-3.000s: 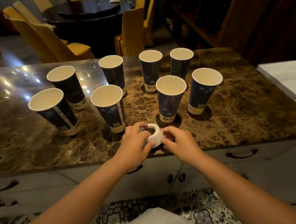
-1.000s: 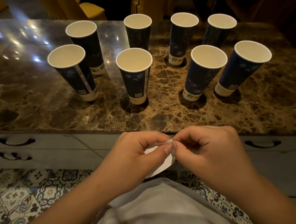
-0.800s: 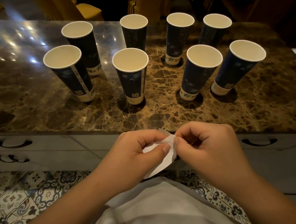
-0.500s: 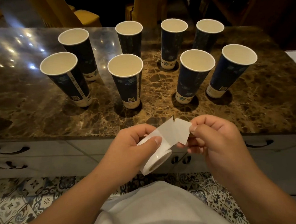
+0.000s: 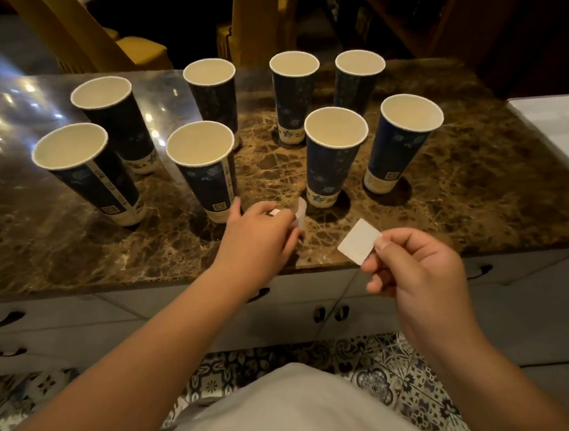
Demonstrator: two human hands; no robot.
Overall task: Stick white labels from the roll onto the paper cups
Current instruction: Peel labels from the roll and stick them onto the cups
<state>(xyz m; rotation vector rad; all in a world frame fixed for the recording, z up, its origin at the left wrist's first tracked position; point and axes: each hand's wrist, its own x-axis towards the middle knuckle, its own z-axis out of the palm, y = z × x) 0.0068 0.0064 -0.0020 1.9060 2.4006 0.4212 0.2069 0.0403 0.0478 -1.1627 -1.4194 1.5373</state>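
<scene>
On the marble counter (image 5: 474,187): standing upright, eight paper cups, all open-mouthed and dark blue with pale bases.
Back row: counting four cups, among them the far-left one (image 5: 114,122) and the far-right one (image 5: 358,77).
Front row: counting four cups again, with one (image 5: 203,170) just beyond the left hand and another (image 5: 334,155) just right of it.
Left hand (image 5: 258,237): reaching out over the counter's front part, fingers curling round the label roll (image 5: 300,214).
Label roll: showing only as a white sliver past the knuckles, mostly hiding behind the hand; possibly touching the counter, though not telling for certain.
Right hand (image 5: 420,273): hovering over the counter's near edge, thumb and forefinger pinching one white label (image 5: 358,240) by its corner, remaining fingers curling loosely beneath.
White label: one single square, hanging free in the air, well apart from every cup and separate from the roll.
Below the counter: showing pale drawers (image 5: 315,313) with dark handles, and patterned floor tiles (image 5: 386,375).
Behind the counter: standing yellow chairs (image 5: 99,36).
</scene>
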